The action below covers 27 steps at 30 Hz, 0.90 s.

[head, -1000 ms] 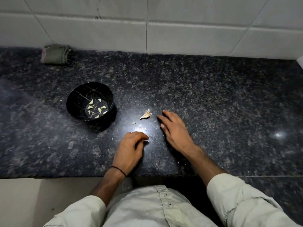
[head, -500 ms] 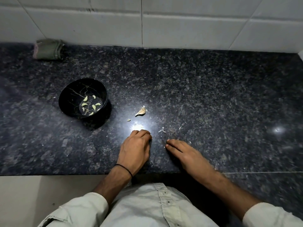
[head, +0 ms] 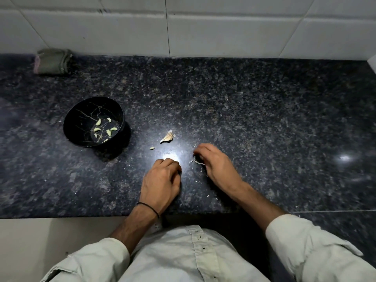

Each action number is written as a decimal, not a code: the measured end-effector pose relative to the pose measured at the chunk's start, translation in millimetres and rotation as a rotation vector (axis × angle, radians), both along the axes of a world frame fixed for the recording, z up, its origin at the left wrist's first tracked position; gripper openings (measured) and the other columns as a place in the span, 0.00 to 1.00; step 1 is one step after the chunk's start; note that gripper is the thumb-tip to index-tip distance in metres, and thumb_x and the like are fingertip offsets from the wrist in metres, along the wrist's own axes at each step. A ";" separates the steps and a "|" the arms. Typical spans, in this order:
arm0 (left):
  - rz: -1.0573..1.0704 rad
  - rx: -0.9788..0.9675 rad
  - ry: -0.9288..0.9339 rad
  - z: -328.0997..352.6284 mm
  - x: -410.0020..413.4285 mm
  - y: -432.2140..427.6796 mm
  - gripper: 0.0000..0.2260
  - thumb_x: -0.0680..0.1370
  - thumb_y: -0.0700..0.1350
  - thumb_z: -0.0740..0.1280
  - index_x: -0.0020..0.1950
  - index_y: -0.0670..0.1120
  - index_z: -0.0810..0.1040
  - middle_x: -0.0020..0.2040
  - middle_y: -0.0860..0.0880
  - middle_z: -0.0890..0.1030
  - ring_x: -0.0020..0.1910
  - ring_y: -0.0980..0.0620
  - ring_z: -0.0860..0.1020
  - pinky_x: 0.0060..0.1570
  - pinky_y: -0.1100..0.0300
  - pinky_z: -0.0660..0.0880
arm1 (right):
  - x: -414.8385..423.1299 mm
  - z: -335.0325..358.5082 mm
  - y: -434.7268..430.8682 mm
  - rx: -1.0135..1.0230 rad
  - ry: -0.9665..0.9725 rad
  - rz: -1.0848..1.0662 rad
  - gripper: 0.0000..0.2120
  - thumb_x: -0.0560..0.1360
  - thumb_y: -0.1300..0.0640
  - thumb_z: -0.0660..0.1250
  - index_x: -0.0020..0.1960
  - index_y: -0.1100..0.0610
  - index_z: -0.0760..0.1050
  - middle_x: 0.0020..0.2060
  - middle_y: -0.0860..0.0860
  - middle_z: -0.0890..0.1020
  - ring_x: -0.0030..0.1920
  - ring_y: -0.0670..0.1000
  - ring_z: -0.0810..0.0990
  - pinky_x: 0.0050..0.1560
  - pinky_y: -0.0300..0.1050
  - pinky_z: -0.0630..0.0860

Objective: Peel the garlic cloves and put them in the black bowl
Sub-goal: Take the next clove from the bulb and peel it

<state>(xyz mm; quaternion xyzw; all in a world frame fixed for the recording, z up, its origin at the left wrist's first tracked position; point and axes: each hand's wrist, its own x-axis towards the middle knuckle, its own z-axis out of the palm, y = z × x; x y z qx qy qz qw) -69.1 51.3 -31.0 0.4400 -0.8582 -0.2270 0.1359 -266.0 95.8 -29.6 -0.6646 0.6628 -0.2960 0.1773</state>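
Garlic clove (head: pixel 166 137) lies diagonally, tip toward the near-left; left hand (head: pixel 160 184) fisted, right hand (head: pixel 215 163) curled round papery skin (head: pixel 197 161).

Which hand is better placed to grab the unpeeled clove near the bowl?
Left, probably. The left hand sits just short of the unpeeled clove, on the side of the black bowl; the right hand is curled over peel scraps.

Between the round gold-veined black bowl (head: pixel 76 121) and the left hand (head: pixel 160 185), the dark speckled granite counter (head: pixel 264 119) lies open. One papery unpeeled garlic clove (head: pixel 167 137) lies ahead of it, near the right hand (head: pixel 218 166). A folded green cloth (head: pixel 54 62) sits far back-left.
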 end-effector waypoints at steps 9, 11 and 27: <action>0.037 0.012 0.026 0.2 -1.7 1.4 0.06 0.75 0.44 0.64 0.45 0.50 0.80 0.48 0.55 0.81 0.50 0.50 0.75 0.43 0.50 0.77 | -10.9 -1.5 21.8 0.089 0.371 0.365 0.21 0.80 0.58 0.51 0.70 0.60 0.71 0.67 0.56 0.74 0.68 0.56 0.70 0.70 0.49 0.69; 0.049 0.016 0.020 1.6 -3.1 2.1 0.05 0.75 0.43 0.65 0.45 0.50 0.81 0.48 0.55 0.81 0.50 0.51 0.75 0.43 0.50 0.78 | -24.1 -5.5 37.4 0.081 0.447 0.401 0.23 0.78 0.61 0.53 0.71 0.59 0.70 0.68 0.55 0.74 0.69 0.56 0.72 0.68 0.47 0.71; 0.062 0.024 -0.009 9.3 -8.5 6.4 0.06 0.75 0.42 0.66 0.48 0.50 0.81 0.52 0.55 0.82 0.51 0.50 0.76 0.47 0.51 0.78 | -36.0 -7.1 56.4 -0.117 0.595 0.387 0.13 0.74 0.61 0.55 0.50 0.61 0.77 0.50 0.55 0.79 0.47 0.54 0.79 0.40 0.45 0.81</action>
